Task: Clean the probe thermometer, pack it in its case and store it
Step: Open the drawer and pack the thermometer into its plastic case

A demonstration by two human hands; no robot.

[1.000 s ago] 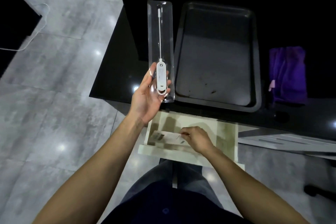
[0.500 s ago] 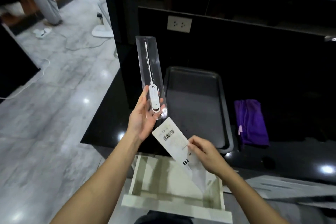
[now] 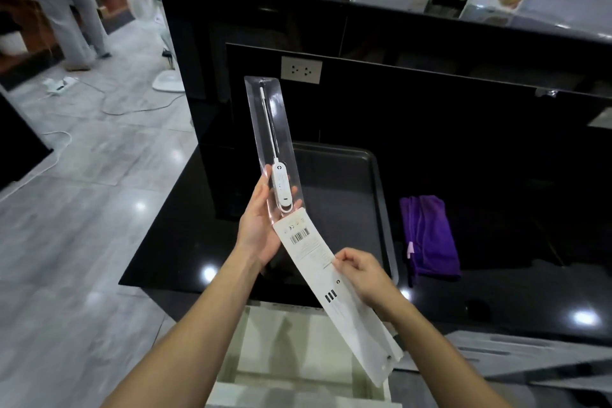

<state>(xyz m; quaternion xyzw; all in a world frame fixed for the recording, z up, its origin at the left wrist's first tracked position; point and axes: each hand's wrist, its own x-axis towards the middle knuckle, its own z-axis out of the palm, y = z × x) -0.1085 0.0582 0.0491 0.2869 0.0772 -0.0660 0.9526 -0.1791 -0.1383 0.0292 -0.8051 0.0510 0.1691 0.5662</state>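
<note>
The white probe thermometer (image 3: 280, 180) lies inside a long clear plastic tray (image 3: 265, 109), probe pointing up and away. My left hand (image 3: 258, 228) grips the tray's lower end and holds it upright above the black counter. My right hand (image 3: 359, 273) pinches a long white cardboard sleeve (image 3: 318, 262) with a barcode. The sleeve's open upper end meets the bottom of the clear tray, just below the thermometer's handle. The sleeve slants down to the right over an open drawer.
A dark baking tray (image 3: 364, 209) sits on the black counter (image 3: 185, 242), with a folded purple cloth (image 3: 427, 235) to its right. An open pale drawer (image 3: 298, 358) is below my hands. A wall socket (image 3: 301, 69) is behind. A person stands far left by floor cables.
My right hand lifted the white sleeve out of the drawer and brought its open end up to the tray's bottom. My left hand raised the tray off the counter. The view tilted upward.
</note>
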